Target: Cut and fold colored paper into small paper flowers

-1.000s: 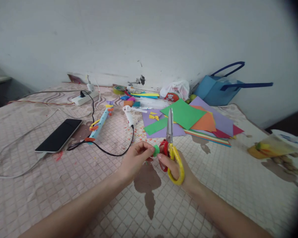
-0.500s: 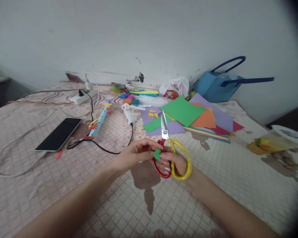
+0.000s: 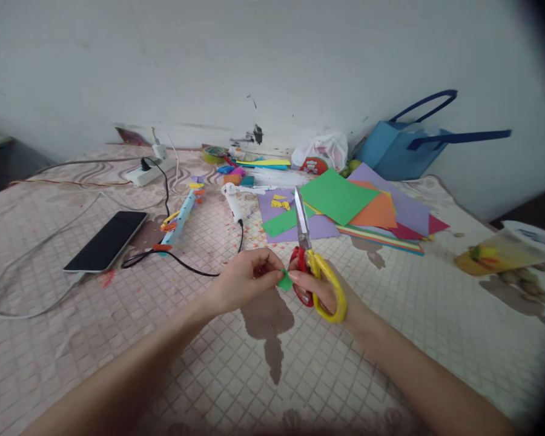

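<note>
Between my fingertips is a small piece of green paper [image 3: 284, 280], held above the table. My left hand [image 3: 249, 275] pinches its left side with thumb and forefinger. My right hand [image 3: 320, 287] grips its right side and also carries a pair of scissors [image 3: 303, 233], one handle red and the other yellow. The scissors' blades are closed and point away from me, towards the paper sheets. Beyond them lie a green strip [image 3: 279, 224] and yellow scraps [image 3: 280, 201] on a purple sheet [image 3: 318, 230].
A glue gun [image 3: 232, 203] with a black cord and a decorated light-blue strip [image 3: 180, 221] lie left of centre. A phone [image 3: 106, 242] charges at left by a power strip [image 3: 149, 172]. Coloured sheets [image 3: 338, 195], a blue bag [image 3: 390, 148] and a tilted plastic cup [image 3: 495, 251] are at right.
The scissors have turned in my right hand, so the red handle looks narrower. The green piece has tilted between my fingers. The whole view has shifted slightly.
</note>
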Tool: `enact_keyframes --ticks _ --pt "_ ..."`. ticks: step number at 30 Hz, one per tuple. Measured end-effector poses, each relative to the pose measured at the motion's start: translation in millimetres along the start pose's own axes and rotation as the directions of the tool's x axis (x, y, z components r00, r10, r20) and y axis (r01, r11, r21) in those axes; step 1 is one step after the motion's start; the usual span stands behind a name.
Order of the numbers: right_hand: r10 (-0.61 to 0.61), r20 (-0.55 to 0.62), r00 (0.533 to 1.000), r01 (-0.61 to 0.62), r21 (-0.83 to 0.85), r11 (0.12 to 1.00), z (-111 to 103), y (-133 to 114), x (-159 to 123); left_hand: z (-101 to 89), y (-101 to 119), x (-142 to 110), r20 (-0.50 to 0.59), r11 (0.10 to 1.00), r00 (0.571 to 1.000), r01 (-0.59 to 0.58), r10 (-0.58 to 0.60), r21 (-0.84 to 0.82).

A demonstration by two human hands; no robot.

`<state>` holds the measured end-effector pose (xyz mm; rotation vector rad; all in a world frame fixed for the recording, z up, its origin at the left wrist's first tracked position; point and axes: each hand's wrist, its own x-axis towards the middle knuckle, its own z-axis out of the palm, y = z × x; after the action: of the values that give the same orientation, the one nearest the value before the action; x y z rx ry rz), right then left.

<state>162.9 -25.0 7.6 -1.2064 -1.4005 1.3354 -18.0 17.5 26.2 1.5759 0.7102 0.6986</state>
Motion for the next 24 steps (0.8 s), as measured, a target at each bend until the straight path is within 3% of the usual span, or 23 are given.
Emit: enact_keyframes --ticks 5,10,13,18,24 --pt "0.015 -0.023 1.000 -0.017 -0.079 0.997 3 -4 -1 4.5 0 0 -0.026 0.999 1.000 0.013 -0.014 -0.052" --pt "0.011 -0.035 0.999 -0.012 -0.032 0.999 2 5 1 5.9 -4 0 -0.014 0.992 0.995 0.096 -0.098 -0.083" --pt "-0.035 -0.029 0.999 0.034 -0.041 0.999 1 7 1 4.7 -3 2 -0.095 0.969 0.981 0.150 -0.172 -0.198" --pt "0.006 -0.003 1.000 -0.006 -0.088 0.996 1 6 -1 -2.6 0 4 -0.267 0.876 0.943 0.047 -0.197 -0.480" --pt "0.016 0.078 0.997 -0.004 -0.153 0.988 8 4 -6 -4.9 5 5 -0.373 0.792 0.910 -0.092 -0.179 -0.604"
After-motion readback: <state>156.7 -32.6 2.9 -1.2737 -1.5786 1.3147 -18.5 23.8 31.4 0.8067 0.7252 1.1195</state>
